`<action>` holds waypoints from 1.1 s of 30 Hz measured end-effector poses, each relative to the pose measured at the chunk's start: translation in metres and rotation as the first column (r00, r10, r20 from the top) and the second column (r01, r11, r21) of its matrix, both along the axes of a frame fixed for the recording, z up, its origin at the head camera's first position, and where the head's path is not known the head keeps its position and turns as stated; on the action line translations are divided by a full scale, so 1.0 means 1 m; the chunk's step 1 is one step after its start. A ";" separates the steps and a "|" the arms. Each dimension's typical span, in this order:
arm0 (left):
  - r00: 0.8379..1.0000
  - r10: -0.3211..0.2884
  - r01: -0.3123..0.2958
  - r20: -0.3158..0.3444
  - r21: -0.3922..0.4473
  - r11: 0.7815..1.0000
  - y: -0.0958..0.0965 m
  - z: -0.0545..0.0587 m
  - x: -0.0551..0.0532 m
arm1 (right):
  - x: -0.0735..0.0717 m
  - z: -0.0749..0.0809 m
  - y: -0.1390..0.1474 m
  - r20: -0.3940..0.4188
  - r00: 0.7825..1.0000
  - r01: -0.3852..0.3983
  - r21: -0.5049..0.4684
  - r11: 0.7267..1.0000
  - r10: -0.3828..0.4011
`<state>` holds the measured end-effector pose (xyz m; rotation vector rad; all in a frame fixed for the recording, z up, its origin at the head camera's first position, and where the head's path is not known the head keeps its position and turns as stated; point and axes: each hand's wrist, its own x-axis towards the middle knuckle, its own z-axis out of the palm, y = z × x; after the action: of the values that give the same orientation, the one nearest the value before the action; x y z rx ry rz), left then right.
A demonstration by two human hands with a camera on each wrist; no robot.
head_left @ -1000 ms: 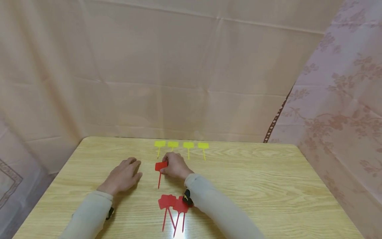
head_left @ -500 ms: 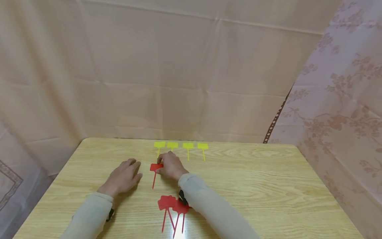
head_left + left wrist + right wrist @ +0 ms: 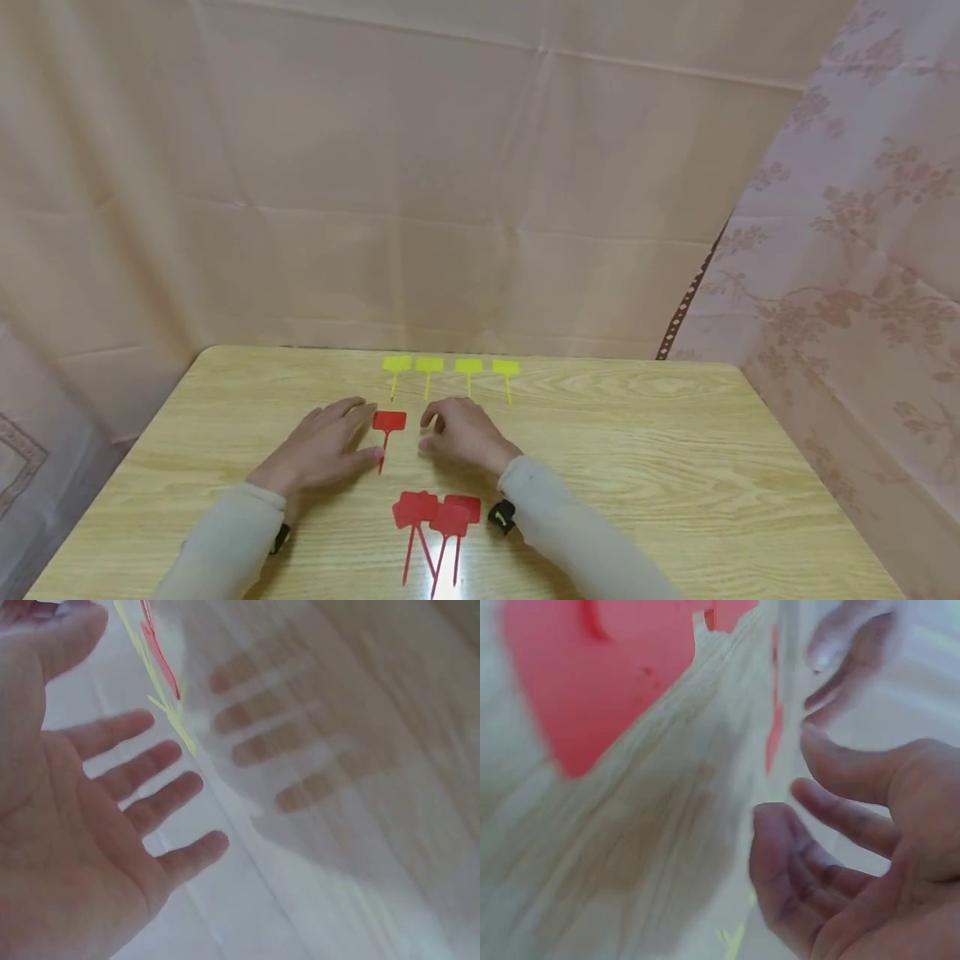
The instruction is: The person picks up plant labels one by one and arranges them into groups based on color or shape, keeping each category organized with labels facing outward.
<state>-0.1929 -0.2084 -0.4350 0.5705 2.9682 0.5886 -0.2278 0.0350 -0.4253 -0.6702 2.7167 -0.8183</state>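
A red T-shaped plant label (image 3: pixel 389 422) lies on the wooden table with its stem pointing toward me. Just left of it is my left hand (image 3: pixel 318 450), its fingers straight and spread; the index fingertip is by the head and the thumb tip overlaps the stem. To the right of the label, a small gap away, my right hand (image 3: pixel 467 433) holds nothing, with fingers loosely bent and thumb apart. The left wrist view shows the left palm (image 3: pixel 82 817) bare. In the right wrist view, the right fingers (image 3: pixel 776 862) curve around nothing.
Several yellow plant labels (image 3: pixel 468 366) form a row along the table's far edge, stems toward me. Nearer to me, several red labels (image 3: pixel 450 518) overlap in a pile beside the right wrist's black camera (image 3: pixel 502 517). A beige cloth (image 3: pixel 480 250) hangs behind the table.
My right hand carried the red label left, let go of it and drew back to the right. My left hand has moved slightly right, up to the label.
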 end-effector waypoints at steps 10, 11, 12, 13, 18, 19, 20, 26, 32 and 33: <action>0.998 -0.042 0.044 0.044 -0.033 0.998 0.003 -0.002 0.001 | 0.061 0.003 0.042 -0.006 0.996 -0.089 0.111 0.990 0.090; 0.998 -0.040 0.042 0.046 -0.029 0.999 0.003 -0.003 0.002 | 0.068 0.002 0.044 -0.018 0.995 -0.095 0.120 0.988 0.098; 0.998 -0.037 0.039 0.047 -0.025 0.999 0.004 -0.003 0.001 | 0.073 0.001 0.046 -0.025 0.994 -0.098 0.126 0.987 0.102; 0.998 -0.033 0.034 0.047 -0.023 0.999 0.004 -0.003 0.001 | 0.078 0.000 0.047 -0.036 0.994 -0.100 0.133 0.986 0.105; 0.999 -0.011 0.012 0.049 -0.015 1.000 0.007 -0.004 -0.001 | 0.091 -0.005 0.047 -0.105 0.989 -0.086 0.161 0.983 0.104; 0.999 -0.008 0.008 0.051 -0.014 1.000 0.008 -0.005 -0.001 | 0.092 -0.006 0.047 -0.111 0.989 -0.081 0.159 0.984 0.099; 0.999 -0.008 0.008 0.053 -0.013 1.000 0.009 -0.005 -0.001 | 0.093 -0.007 0.047 -0.115 0.989 -0.077 0.157 0.985 0.096; 0.998 0.000 0.001 0.069 -0.018 1.000 0.011 -0.004 -0.003 | 0.092 -0.011 0.047 -0.091 0.993 -0.058 0.127 0.990 0.070; 0.996 -0.001 0.002 0.087 -0.012 1.000 0.011 -0.003 -0.004 | 0.092 -0.011 0.045 -0.107 0.992 -0.055 0.101 0.993 0.066; 0.996 0.001 0.000 0.092 -0.009 1.000 0.011 -0.003 -0.004 | 0.092 -0.011 0.045 -0.114 0.991 -0.057 0.099 0.993 0.068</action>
<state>-0.1972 -0.1976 -0.4385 0.5272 2.8835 0.5844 -0.1355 0.0800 -0.4366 -0.8017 2.8024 -0.6487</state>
